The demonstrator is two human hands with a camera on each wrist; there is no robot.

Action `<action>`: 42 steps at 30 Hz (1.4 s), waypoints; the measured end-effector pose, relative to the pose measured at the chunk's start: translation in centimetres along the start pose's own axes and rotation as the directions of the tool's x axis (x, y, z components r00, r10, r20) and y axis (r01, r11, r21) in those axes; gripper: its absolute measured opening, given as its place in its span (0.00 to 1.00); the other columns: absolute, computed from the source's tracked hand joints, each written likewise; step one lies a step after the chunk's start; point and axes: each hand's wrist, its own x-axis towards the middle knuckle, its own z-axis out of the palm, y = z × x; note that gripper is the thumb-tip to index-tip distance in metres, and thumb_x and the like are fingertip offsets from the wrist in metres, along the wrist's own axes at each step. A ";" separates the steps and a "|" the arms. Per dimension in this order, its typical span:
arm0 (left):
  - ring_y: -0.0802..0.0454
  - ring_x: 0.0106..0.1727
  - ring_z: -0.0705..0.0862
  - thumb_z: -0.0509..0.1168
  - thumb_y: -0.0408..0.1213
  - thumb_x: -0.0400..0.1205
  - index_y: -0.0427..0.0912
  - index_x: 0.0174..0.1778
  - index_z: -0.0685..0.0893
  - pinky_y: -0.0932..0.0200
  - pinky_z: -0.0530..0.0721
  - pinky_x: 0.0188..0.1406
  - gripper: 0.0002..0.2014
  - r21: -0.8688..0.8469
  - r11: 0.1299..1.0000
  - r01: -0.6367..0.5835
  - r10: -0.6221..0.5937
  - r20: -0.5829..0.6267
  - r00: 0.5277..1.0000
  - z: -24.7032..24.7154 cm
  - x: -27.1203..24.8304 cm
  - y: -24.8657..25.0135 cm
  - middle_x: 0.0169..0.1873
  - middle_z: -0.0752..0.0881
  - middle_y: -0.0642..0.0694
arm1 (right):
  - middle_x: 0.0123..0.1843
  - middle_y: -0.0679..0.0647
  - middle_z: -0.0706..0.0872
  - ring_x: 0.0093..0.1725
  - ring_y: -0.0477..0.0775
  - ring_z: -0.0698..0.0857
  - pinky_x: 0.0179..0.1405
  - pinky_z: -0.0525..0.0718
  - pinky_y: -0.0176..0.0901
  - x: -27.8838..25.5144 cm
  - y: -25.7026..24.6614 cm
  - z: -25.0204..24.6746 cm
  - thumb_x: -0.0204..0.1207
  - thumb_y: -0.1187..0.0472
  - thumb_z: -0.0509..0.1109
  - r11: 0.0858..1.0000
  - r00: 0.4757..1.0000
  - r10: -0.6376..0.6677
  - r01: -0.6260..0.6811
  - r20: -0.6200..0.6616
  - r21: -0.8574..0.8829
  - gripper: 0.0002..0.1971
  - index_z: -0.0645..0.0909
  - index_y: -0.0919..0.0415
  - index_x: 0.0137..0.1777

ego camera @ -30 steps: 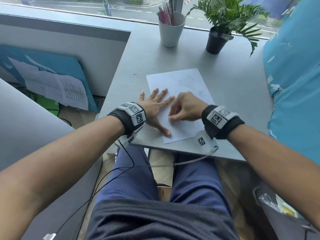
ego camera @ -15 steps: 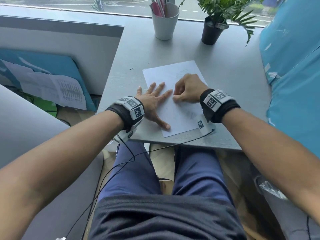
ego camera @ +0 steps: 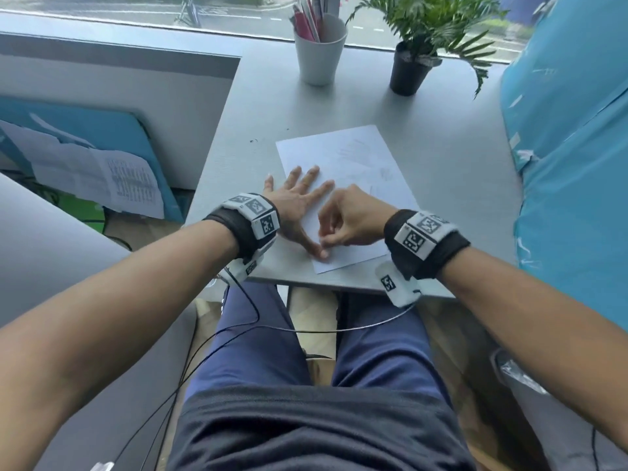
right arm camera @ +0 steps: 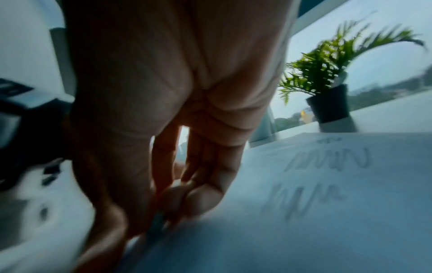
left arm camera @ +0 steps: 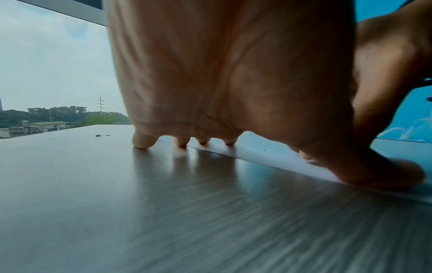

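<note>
A white sheet of paper (ego camera: 356,161) with faint pencil scribbles (right arm camera: 327,160) lies on the grey table (ego camera: 441,147). My left hand (ego camera: 299,202) lies flat with spread fingers across the sheet's left edge, holding it down; the left wrist view shows its fingertips (left arm camera: 142,142) on the table and the paper (left arm camera: 268,153). My right hand (ego camera: 328,237) is curled over the sheet's near part, right beside my left thumb. In the right wrist view its thumb and fingers (right arm camera: 198,199) pinch a small grey object (right arm camera: 158,221) against the paper; blur hides what that object is.
A white cup of pens (ego camera: 319,52) and a potted plant (ego camera: 411,66) stand at the back by the window. A blue panel (ego camera: 571,130) borders the table on the right. Small dark crumbs (ego camera: 253,141) lie left of the sheet. The table's front edge (ego camera: 339,287) is just under my wrists.
My right hand slid away up the sheet half a second ago and has come back toward me, now beside my left thumb. The left hand stays flat on the paper.
</note>
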 end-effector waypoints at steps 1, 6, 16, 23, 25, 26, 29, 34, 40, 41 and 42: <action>0.43 0.84 0.27 0.69 0.83 0.50 0.61 0.84 0.30 0.21 0.37 0.77 0.75 0.001 1.000 -0.002 0.002 0.006 1.000 0.0 0.0 0.0 0.83 0.25 0.51 | 0.31 0.49 0.88 0.30 0.44 0.84 0.30 0.82 0.34 0.4 0.5 -0.6 0.66 0.60 0.81 1.000 1.000 0.013 -0.013 -0.017 -0.002 0.02 0.91 0.56 0.37; 0.42 0.84 0.27 0.70 0.82 0.50 0.63 0.83 0.30 0.20 0.36 0.76 0.74 -0.003 1.000 0.001 -0.001 0.027 1.000 -0.4 -0.3 0.4 0.83 0.26 0.50 | 0.29 0.50 0.85 0.28 0.46 0.80 0.33 0.75 0.34 2.4 2.8 -2.8 0.65 0.62 0.77 0.992 0.938 0.123 -0.123 -0.325 0.022 0.01 0.91 0.58 0.37; 0.42 0.84 0.27 0.73 0.79 0.52 0.63 0.83 0.30 0.20 0.37 0.77 0.74 0.014 1.000 0.022 -0.023 0.057 0.998 -0.8 -0.4 0.9 0.82 0.24 0.50 | 0.29 0.49 0.85 0.28 0.42 0.79 0.29 0.74 0.31 2.5 3.0 -3.0 0.65 0.60 0.78 0.993 0.949 0.107 -0.116 -0.297 -0.013 0.04 0.92 0.59 0.39; 0.43 0.83 0.25 0.72 0.81 0.48 0.66 0.82 0.29 0.20 0.36 0.76 0.76 -0.006 1.000 0.014 -0.014 0.041 0.999 -0.3 0.0 0.4 0.82 0.23 0.50 | 0.31 0.50 0.89 0.32 0.47 0.86 0.32 0.83 0.36 -0.1 0.5 0.1 0.66 0.60 0.79 1.000 1.000 -0.009 0.009 0.006 -0.028 0.01 0.91 0.57 0.36; 0.42 0.83 0.26 0.72 0.81 0.48 0.64 0.83 0.30 0.20 0.37 0.76 0.76 -0.006 1.000 0.011 -0.010 0.051 0.999 -0.3 0.0 0.5 0.82 0.24 0.50 | 0.29 0.46 0.87 0.29 0.43 0.83 0.29 0.78 0.31 1.0 1.6 -1.4 0.66 0.60 0.78 0.999 0.992 0.032 -0.036 -0.125 -0.024 0.02 0.91 0.58 0.37; 0.42 0.83 0.26 0.72 0.80 0.49 0.64 0.83 0.30 0.19 0.37 0.76 0.75 -0.005 1.000 0.013 -0.012 0.058 0.998 -0.4 -0.1 0.5 0.82 0.24 0.50 | 0.28 0.46 0.85 0.27 0.41 0.81 0.28 0.75 0.30 1.6 2.3 -2.1 0.65 0.60 0.78 0.997 0.974 0.070 -0.075 -0.216 -0.013 0.03 0.91 0.58 0.37; 0.42 0.83 0.26 0.73 0.80 0.50 0.63 0.83 0.30 0.20 0.37 0.76 0.75 -0.005 1.000 0.022 -0.021 0.056 0.998 -0.6 -0.1 0.6 0.82 0.24 0.50 | 0.30 0.49 0.85 0.30 0.46 0.82 0.30 0.74 0.29 2.1 2.6 -2.3 0.65 0.61 0.77 0.994 0.944 0.097 -0.106 -0.316 -0.009 0.04 0.91 0.60 0.37; 0.43 0.83 0.25 0.73 0.80 0.49 0.66 0.82 0.28 0.20 0.37 0.77 0.76 0.002 1.000 0.020 -0.020 0.048 0.999 -0.4 0.0 0.4 0.82 0.23 0.52 | 0.32 0.49 0.89 0.34 0.48 0.87 0.32 0.85 0.37 -0.5 0.8 0.5 0.66 0.60 0.79 1.000 1.000 0.002 -0.002 -0.030 0.008 0.01 0.91 0.56 0.36; 0.43 0.83 0.25 0.73 0.79 0.50 0.66 0.82 0.30 0.19 0.37 0.76 0.75 -0.015 1.000 0.011 -0.010 0.052 0.999 -0.4 -0.1 0.5 0.82 0.24 0.52 | 0.31 0.51 0.86 0.31 0.47 0.81 0.33 0.74 0.33 2.1 3.3 -3.0 0.65 0.61 0.77 0.990 0.940 0.135 -0.138 -0.313 0.012 0.04 0.91 0.60 0.38; 0.43 0.83 0.25 0.73 0.80 0.49 0.65 0.82 0.29 0.19 0.37 0.76 0.75 -0.012 1.000 0.015 -0.015 0.052 0.999 -0.5 0.0 0.5 0.82 0.24 0.52 | 0.31 0.51 0.86 0.31 0.47 0.82 0.33 0.76 0.34 1.9 2.9 -2.7 0.65 0.61 0.77 0.991 0.949 0.130 -0.135 -0.288 0.002 0.03 0.91 0.60 0.37; 0.43 0.83 0.25 0.73 0.80 0.49 0.65 0.82 0.29 0.19 0.37 0.76 0.75 -0.011 1.000 0.020 -0.019 0.054 0.998 -0.5 0.1 0.5 0.82 0.23 0.52 | 0.32 0.49 0.87 0.32 0.46 0.83 0.33 0.78 0.35 1.4 2.3 -2.1 0.66 0.61 0.78 0.992 0.967 0.116 -0.122 -0.227 -0.014 0.03 0.91 0.59 0.37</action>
